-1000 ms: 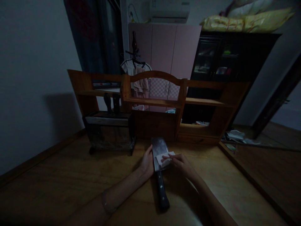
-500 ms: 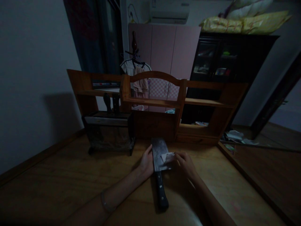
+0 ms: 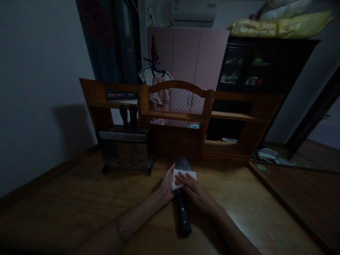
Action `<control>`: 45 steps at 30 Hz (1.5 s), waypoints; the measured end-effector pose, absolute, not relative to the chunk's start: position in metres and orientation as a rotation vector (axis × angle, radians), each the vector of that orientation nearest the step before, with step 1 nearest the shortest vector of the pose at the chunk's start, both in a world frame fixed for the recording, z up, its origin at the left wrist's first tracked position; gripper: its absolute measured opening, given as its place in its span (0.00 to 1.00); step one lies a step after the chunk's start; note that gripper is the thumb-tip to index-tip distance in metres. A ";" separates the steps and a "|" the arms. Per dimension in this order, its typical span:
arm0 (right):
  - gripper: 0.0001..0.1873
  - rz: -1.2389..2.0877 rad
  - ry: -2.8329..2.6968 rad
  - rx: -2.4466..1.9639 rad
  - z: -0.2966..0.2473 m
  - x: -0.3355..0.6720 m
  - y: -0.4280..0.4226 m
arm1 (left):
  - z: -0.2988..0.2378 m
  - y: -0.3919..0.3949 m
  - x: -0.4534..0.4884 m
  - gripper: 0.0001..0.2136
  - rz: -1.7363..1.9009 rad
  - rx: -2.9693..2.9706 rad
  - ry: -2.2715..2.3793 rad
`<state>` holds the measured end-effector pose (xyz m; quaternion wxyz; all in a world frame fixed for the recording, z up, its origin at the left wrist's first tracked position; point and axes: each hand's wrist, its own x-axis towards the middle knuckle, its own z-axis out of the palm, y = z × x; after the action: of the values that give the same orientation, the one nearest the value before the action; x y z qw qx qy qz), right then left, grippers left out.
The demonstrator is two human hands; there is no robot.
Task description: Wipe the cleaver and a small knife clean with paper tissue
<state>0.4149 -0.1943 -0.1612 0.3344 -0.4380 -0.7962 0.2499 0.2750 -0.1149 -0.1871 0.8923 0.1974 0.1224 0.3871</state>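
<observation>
A cleaver lies flat on the wooden table (image 3: 79, 209), blade (image 3: 182, 163) pointing away, black handle (image 3: 183, 214) toward me. My left hand (image 3: 166, 184) rests against the blade's left edge, fingers curled along it. My right hand (image 3: 191, 188) lies flat with fingers stretched, pressing a folded white tissue (image 3: 183, 175) onto the blade. The tissue and hands hide most of the blade.
A dark knife block (image 3: 124, 148) with two handles sticking up stands at the back left. A wooden shelf unit (image 3: 202, 120) runs along the table's far edge. Beyond are pink wardrobes (image 3: 186, 56) and a dark cabinet (image 3: 255, 67).
The tissue has been spread flat and moved left across the blade. My right hand went from pinching it at the right edge to pressing on it with flat fingers.
</observation>
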 end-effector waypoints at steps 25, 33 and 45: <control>0.19 0.395 -2.000 -1.453 -0.162 0.444 -0.190 | -0.173 -0.128 0.270 0.26 0.769 0.443 0.203; 0.21 0.363 -2.094 -1.355 -0.155 0.430 -0.198 | -0.173 -0.127 0.273 0.23 0.781 0.449 0.182; 0.20 0.658 -2.087 -1.062 -0.151 0.409 -0.200 | -0.174 -0.123 0.272 0.18 0.745 0.369 0.252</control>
<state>0.4092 -0.2000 -0.1505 0.3474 -0.4094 -0.8046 0.2537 0.2725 -0.1226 -0.1738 0.9072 0.1787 0.1222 0.3609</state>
